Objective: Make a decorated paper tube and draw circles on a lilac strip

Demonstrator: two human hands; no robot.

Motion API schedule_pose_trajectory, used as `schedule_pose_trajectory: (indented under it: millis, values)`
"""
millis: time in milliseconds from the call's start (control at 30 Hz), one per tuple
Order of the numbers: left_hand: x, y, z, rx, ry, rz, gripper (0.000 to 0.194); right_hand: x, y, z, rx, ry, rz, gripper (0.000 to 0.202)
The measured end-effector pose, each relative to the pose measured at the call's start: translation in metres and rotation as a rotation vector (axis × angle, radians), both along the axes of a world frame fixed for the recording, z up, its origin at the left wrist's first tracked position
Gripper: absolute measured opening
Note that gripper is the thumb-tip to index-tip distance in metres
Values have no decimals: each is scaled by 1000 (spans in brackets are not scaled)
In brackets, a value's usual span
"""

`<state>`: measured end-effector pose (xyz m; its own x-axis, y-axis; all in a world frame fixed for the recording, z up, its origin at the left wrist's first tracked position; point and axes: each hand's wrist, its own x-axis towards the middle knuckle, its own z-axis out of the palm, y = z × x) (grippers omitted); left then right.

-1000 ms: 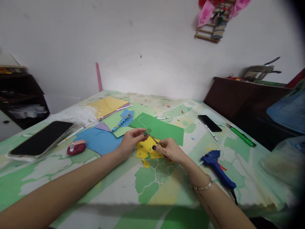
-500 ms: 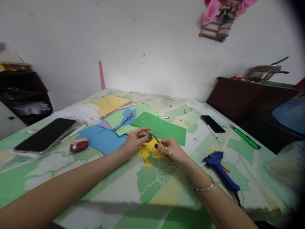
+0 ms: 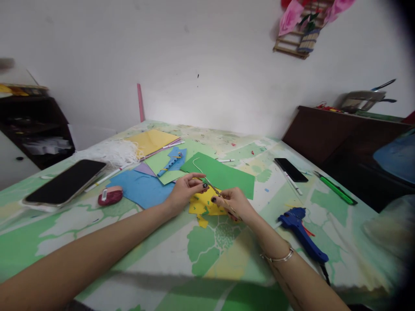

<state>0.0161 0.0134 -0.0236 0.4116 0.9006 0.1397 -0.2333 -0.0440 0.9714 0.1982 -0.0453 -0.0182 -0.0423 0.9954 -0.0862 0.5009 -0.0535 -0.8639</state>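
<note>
My right hand [image 3: 234, 203] is closed around gold-handled scissors [image 3: 236, 213], whose narrow blades point up and left toward my other hand. My left hand [image 3: 188, 192] has thumb and index finger brought together in a pinch near the blade tips. A thin white string [image 3: 196, 164] curls up from those fingertips and lies over a green sheet [image 3: 223, 172]; just where it is gripped is partly hidden. Beneath both hands is a piece of yellow paper [image 3: 202, 204] strewn with small green scraps.
Blue paper [image 3: 142, 188], a rolled blue strip [image 3: 170, 165], a maroon eraser-like item [image 3: 110, 195] and a large phone [image 3: 66, 181] lie leftward. A white string bundle [image 3: 108, 152] sits behind. To the right are a blue glue gun [image 3: 303, 235], a black phone [image 3: 291, 169] and a green cutter [image 3: 335, 188].
The whole view has shifted slightly, with things appearing a little further right. Both hands keep nearly the same pose, and the scissors stay in my right hand.
</note>
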Motion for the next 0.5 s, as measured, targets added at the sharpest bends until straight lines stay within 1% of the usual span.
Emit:
schedule_pose_trajectory:
  millis: [167, 233, 367, 500]
  values:
    - [-2, 4, -3, 22, 9, 37, 29, 5, 2, 2, 103, 3, -94, 49]
    - [-2, 4, -3, 30, 15, 42, 25, 5, 1, 4, 129, 16, -102, 50]
    - [-2, 0, 1, 50, 39, 18, 20, 5, -4, 9, 133, 16, -22, 46]
    - [-3, -4, 6, 71, 49, 14, 23, 8, -8, 13, 104, -10, 61, 44]
